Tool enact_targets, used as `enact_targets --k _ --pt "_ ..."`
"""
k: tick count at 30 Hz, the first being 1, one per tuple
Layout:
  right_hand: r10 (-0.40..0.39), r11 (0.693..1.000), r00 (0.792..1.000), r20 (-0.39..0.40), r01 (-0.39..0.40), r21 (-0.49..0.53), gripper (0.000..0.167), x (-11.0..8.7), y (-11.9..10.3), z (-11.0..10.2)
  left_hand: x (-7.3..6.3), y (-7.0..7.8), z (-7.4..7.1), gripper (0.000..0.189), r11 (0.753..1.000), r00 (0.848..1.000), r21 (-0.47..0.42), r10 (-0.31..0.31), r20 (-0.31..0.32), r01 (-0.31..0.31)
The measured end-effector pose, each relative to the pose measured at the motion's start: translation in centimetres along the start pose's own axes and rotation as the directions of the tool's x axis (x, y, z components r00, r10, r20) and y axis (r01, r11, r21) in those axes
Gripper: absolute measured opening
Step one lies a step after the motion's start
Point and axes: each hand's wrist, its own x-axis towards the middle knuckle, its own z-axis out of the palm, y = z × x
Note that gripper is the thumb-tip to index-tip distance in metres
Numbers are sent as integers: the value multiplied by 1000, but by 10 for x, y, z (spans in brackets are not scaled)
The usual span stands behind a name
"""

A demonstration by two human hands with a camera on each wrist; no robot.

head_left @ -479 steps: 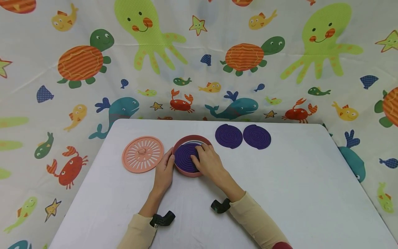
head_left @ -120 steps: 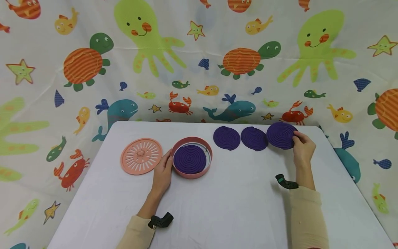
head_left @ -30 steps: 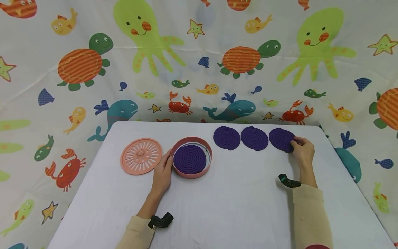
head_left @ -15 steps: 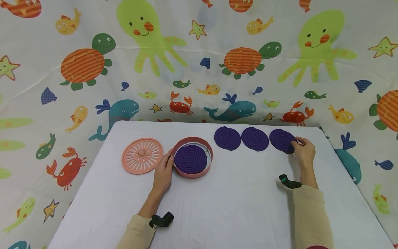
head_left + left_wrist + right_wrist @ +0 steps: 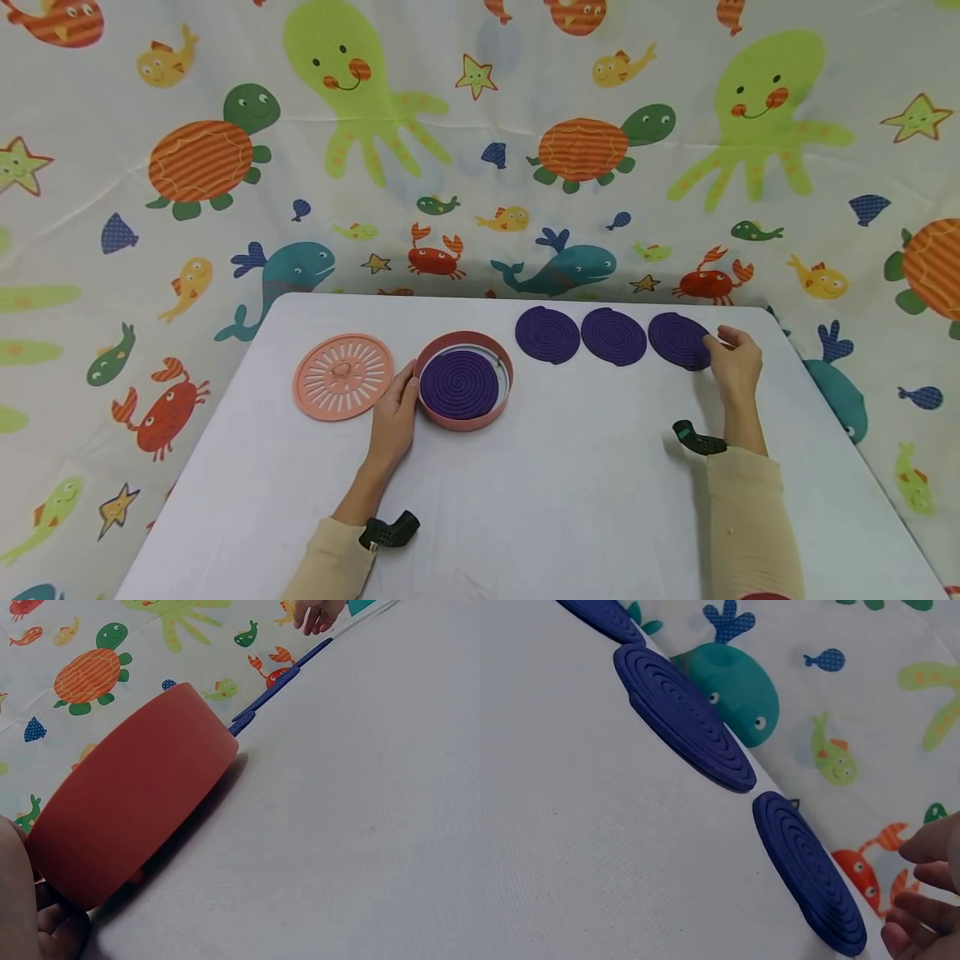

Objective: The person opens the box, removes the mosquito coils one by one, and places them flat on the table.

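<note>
My left hand [image 5: 394, 410] grips the near-left side of a round pink mosquito coil holder [image 5: 463, 423], its thumb at the rim. In the left wrist view, fingers curl beneath the edge of the holder [image 5: 139, 799]. Inside lies a purple mosquito coil [image 5: 459, 385]; whether others lie under it is hidden. Three purple coils lie in a row toward the back: a left one [image 5: 547, 335], a middle one [image 5: 613, 337] and a right one [image 5: 678, 341]. Just beside the right coil is my right hand [image 5: 735, 364], fingers loosely bent and holding nothing. The right wrist view shows those fingers [image 5: 922, 915] apart from the nearest coil [image 5: 810, 874].
A pink slotted lid [image 5: 343, 377] with a small central knob lies left of the holder, close to my left hand. Everything rests on a white-covered table [image 5: 570, 492]. Behind its back edge hangs a curtain [image 5: 465, 125] printed with sea animals.
Sixteen seconds ago two coils lay on the table and my right hand was in the holder. A third coil was carried to the row's right end, and my right hand has now let go of it.
</note>
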Motion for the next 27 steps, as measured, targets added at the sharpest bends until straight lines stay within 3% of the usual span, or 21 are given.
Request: enact_targets --k 6,11,13,18,27 --pt "-15 1000 1000 -5 15 17 54 -5 -4 0 1 1 1 44 1000 1000 -18 -19 8 19" --pt "-57 998 998 -17 57 19 54 -11 -10 0 -5 30 -6 44 999 999 2 -32 32 32" --pt "-72 997 997 -21 72 20 55 -14 -14 0 -5 29 -5 44 1000 999 1 -28 33 28" --pt "-96 995 995 -32 97 31 54 -21 -23 1 0 1 0 45 1000 1000 -14 -11 17 12" --pt "-142 988 988 -65 146 56 52 -33 -33 7 -1 3 0 45 1000 1000 4 19 -11 -19"
